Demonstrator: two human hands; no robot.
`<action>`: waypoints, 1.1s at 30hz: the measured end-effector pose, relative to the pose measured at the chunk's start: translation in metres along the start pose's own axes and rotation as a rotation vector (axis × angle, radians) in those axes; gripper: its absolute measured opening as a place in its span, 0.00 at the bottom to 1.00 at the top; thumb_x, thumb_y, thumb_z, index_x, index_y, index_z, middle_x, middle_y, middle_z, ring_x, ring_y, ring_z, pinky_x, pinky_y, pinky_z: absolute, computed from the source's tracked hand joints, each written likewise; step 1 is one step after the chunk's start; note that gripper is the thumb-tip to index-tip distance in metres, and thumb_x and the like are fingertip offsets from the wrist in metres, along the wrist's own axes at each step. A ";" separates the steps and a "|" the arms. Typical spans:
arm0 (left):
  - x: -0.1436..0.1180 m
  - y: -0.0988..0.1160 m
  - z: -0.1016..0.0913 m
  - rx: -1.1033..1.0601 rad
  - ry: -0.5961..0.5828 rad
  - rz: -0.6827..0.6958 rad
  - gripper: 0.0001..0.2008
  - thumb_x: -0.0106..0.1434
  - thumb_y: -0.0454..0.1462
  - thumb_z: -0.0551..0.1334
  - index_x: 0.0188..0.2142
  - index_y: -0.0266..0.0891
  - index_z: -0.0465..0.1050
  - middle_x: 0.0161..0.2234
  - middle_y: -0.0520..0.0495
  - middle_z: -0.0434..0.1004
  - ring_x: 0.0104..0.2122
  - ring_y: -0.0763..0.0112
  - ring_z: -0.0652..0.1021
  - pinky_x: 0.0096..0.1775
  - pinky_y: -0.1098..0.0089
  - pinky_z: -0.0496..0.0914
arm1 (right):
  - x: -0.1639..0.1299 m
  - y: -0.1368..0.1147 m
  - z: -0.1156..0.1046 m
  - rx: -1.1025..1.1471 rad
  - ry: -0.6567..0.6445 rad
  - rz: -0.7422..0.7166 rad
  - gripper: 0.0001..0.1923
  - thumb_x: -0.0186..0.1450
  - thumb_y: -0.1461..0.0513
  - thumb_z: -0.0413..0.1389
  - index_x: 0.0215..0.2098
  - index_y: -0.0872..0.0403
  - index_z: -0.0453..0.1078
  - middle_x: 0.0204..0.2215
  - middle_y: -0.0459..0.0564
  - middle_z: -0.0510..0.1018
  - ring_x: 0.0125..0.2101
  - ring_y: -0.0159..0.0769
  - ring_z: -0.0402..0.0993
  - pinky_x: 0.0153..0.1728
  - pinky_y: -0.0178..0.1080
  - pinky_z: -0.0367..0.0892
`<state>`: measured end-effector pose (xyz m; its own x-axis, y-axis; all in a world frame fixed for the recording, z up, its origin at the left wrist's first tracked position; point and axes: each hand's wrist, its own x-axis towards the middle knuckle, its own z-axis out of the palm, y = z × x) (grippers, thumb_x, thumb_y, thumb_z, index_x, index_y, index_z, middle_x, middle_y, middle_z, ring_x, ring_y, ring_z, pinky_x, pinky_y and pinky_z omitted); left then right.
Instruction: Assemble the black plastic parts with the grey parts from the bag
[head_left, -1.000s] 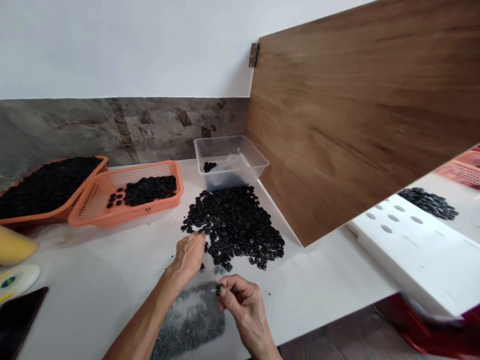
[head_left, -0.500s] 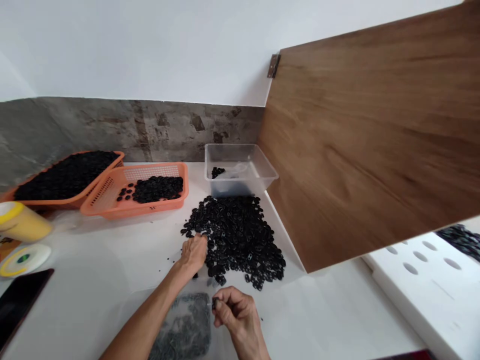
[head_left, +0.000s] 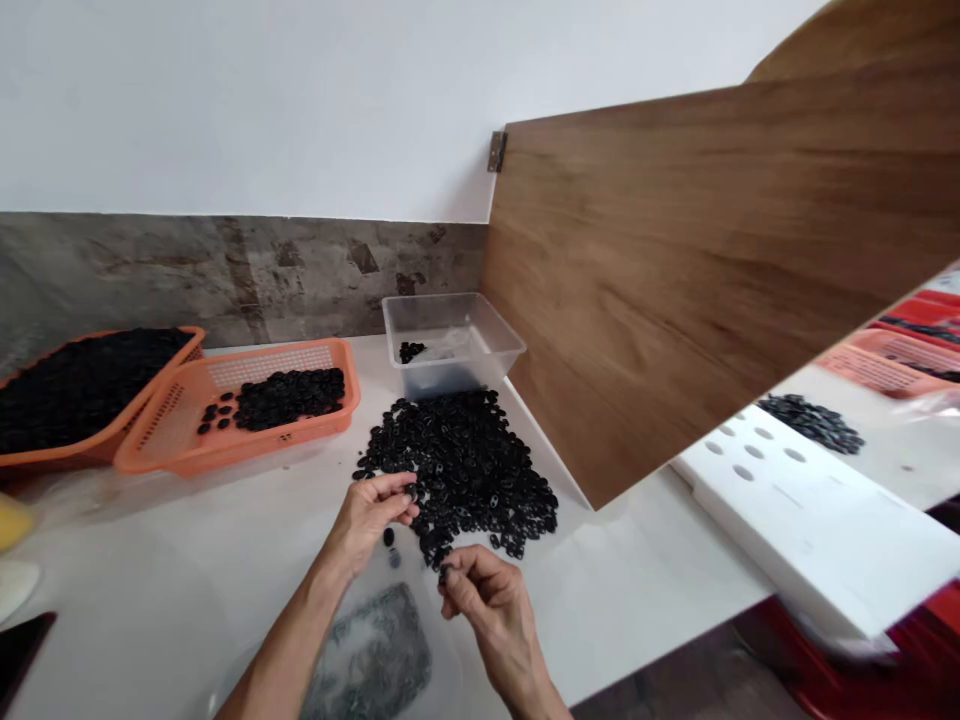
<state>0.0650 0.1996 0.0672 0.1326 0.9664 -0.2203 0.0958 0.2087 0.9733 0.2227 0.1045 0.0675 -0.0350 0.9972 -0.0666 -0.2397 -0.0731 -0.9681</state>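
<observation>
A pile of small black oval pieces (head_left: pixel 480 460), some with holes through them, is spread on the white table. At its near left edge my left hand (head_left: pixel 367 515) pinches one small black oval piece (head_left: pixel 410 491) between thumb and fingertips. My right hand (head_left: pixel 487 605) is closer to me, just in front of the pile, thumb and forefinger closed on another black piece (head_left: pixel 445 573), mostly covered by the fingers. Beneath my left forearm sits a clear plastic container (head_left: pixel 442 655) of tiny dark parts, partly hidden. One loose black oval (head_left: pixel 388 537) lies beside my left hand.
Behind the pile stands a clear plastic bin (head_left: pixel 450 375) with a few black pieces. Two orange baskets of black pieces, a shallow one (head_left: pixel 247 440) and a fuller one (head_left: pixel 112 440), are at left. A slanting wooden panel (head_left: pixel 675 270) borders the right; beyond lies a white holed board (head_left: pixel 810 520).
The view has turned to the right. My left hand has drawn back from the pile's edge with a black piece in its fingertips. My right hand still pinches its piece.
</observation>
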 end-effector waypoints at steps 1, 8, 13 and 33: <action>-0.010 0.005 0.000 -0.080 -0.014 0.028 0.22 0.55 0.37 0.62 0.48 0.26 0.73 0.28 0.44 0.79 0.27 0.70 0.78 0.35 0.68 0.72 | -0.001 -0.004 0.002 0.000 0.015 -0.013 0.18 0.59 0.51 0.62 0.30 0.58 0.72 0.20 0.45 0.70 0.21 0.27 0.65 0.25 0.31 0.61; -0.064 0.031 -0.004 -0.404 -0.097 0.098 0.15 0.52 0.35 0.68 0.40 0.37 0.79 0.30 0.47 0.80 0.26 0.74 0.76 0.32 0.72 0.70 | -0.004 -0.017 0.019 0.160 0.040 -0.100 0.11 0.61 0.56 0.62 0.33 0.57 0.73 0.22 0.46 0.74 0.22 0.27 0.67 0.27 0.31 0.62; -0.070 0.036 -0.006 -0.293 -0.002 0.129 0.15 0.52 0.33 0.68 0.41 0.37 0.80 0.25 0.50 0.78 0.26 0.75 0.75 0.31 0.75 0.69 | -0.011 -0.020 0.029 0.251 -0.042 -0.093 0.14 0.62 0.54 0.61 0.31 0.58 0.71 0.23 0.47 0.74 0.21 0.25 0.67 0.26 0.30 0.61; -0.100 0.013 -0.005 -0.571 0.059 -0.113 0.14 0.49 0.44 0.72 0.28 0.35 0.80 0.20 0.49 0.75 0.19 0.80 0.70 0.23 0.79 0.63 | -0.007 -0.011 0.028 0.207 -0.119 -0.125 0.10 0.65 0.56 0.57 0.33 0.55 0.72 0.36 0.50 0.75 0.31 0.31 0.71 0.36 0.34 0.65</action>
<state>0.0481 0.1059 0.1021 0.0953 0.9369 -0.3364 -0.4427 0.3426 0.8287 0.1989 0.0976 0.0858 -0.1034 0.9905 0.0907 -0.4423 0.0359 -0.8962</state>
